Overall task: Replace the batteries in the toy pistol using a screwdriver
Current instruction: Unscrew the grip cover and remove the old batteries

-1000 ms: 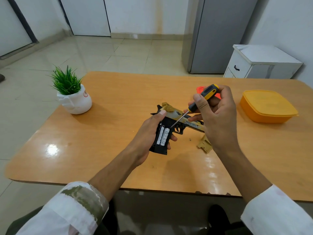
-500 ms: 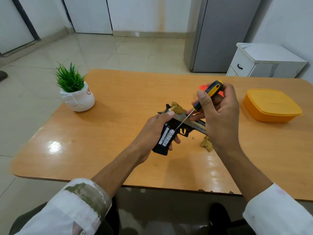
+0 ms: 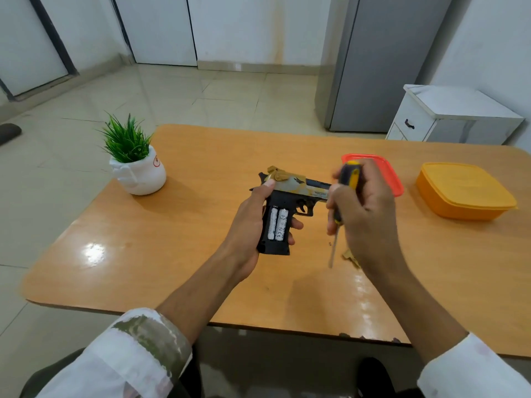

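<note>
Looking down from the head camera, the toy pistol (image 3: 287, 193) is at mid-frame, held just above the table (image 3: 201, 254) with its barrel pointing right. The left hand (image 3: 244, 228) grips the black handle, thumb up on the tan slide and fingertips curled round the far side. The battery bay in the grip is open and faces up, with two batteries (image 3: 277, 224) sitting side by side in it.

The right hand (image 3: 367, 216) is just right of the pistol, fingers closed round the screwdriver (image 3: 350, 176). The yellow-and-black handle sticks out the top of the fist, and the shaft points down at the table, clear of the toy. It's a bit motion-blurred.

Peeking out under that hand at lower right is a tan piece (image 3: 349, 256), which I'd guess is the bay cover. There's a dark speck on the table near it that might be the screw, can't tell.

My take is that popping the old cells out comes next. Tips:
- keep the bay facing up so nothing drops out
- lever from the spring end with the tip, gently, since it's soft plastic
- check which way each cell faces before lifting it
- keep the thumb braced on the slide so the pistol doesn't twist
- don't sweep the cover off the table edge
</note>
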